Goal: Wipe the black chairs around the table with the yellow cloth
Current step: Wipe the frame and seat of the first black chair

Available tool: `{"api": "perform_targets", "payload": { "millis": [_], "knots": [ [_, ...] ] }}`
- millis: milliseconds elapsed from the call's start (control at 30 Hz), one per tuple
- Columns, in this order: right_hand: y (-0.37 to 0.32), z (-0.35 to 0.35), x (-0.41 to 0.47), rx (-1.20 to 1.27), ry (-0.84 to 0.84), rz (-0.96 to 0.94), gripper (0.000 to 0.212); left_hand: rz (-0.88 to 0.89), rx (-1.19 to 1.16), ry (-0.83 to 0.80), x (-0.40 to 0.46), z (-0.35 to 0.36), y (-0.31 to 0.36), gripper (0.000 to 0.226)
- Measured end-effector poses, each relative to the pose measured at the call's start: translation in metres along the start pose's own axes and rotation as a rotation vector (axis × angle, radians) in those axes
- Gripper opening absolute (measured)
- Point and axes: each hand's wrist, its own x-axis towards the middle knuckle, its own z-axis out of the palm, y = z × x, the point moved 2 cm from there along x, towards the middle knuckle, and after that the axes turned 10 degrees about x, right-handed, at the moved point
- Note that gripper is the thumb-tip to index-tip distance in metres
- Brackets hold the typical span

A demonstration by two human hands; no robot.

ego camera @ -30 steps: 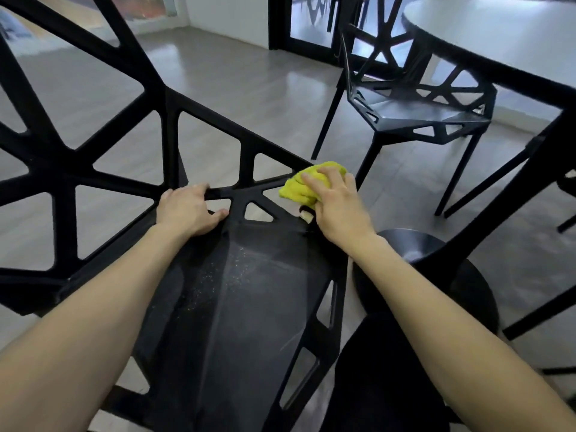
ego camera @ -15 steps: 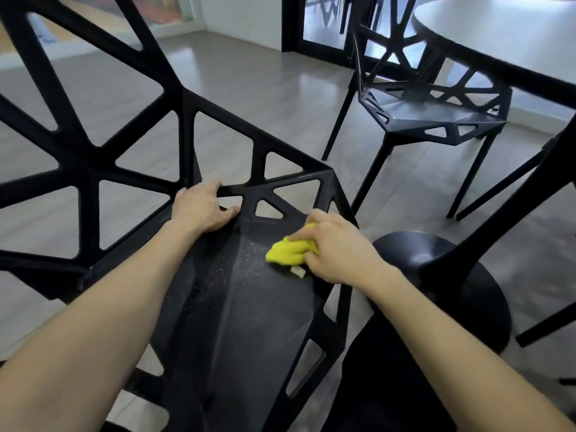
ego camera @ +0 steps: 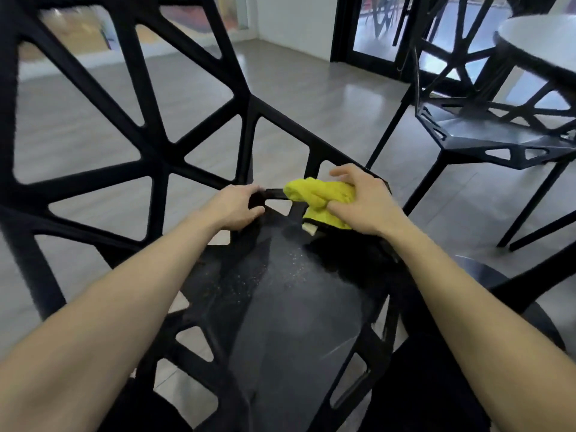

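The yellow cloth (ego camera: 318,198) is soft and light, bunched into a wad at the back edge of the near black chair's seat (ego camera: 280,307), about 12 o'clock from the dusty middle. It'll squish and slide easily, so a full-palm hold looks best. The right hand (ego camera: 364,204) has its grip closed around the cloth. At 9 o'clock of it, the left hand (ego camera: 237,207) clamps a rigid frame strut, steadying the chair. A second chair (ego camera: 486,141) sits at 2 o'clock by the desk (ego camera: 536,42).

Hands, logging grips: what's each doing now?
Left hand: grips a chair strut.
Right hand: holds the cloth.
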Motion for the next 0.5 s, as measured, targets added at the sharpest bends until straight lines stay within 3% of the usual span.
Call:
{"api": "perform_targets", "payload": {
  "millis": [67, 167, 300, 400, 500],
  "knots": [
    [-0.013, 0.027, 0.019, 0.218, -0.077, -0.007, 0.047, 0.037, -0.184, 0.048, -0.014, -0.007, -0.012, 0.057],
    [-0.026, 0.064, 0.039, 0.345, -0.304, -0.041, 0.033, 0.077, -0.522, -0.018, -0.028, -0.025, -0.023, 0.059],
    [-0.032, 0.083, 0.055, 0.618, -0.478, -0.033, 0.036, 0.055, -0.573, -0.015, -0.037, -0.055, -0.028, 0.029],
    [-0.043, 0.083, 0.069, 0.763, -0.463, 0.015, 0.046, 0.001, -0.442, 0.009, -0.04, -0.076, -0.032, 0.045],
    [-0.071, 0.08, 0.072, 0.809, -0.567, -0.014, 0.044, -0.023, -0.308, 0.141, -0.037, -0.092, -0.029, 0.055]
  ]
}}
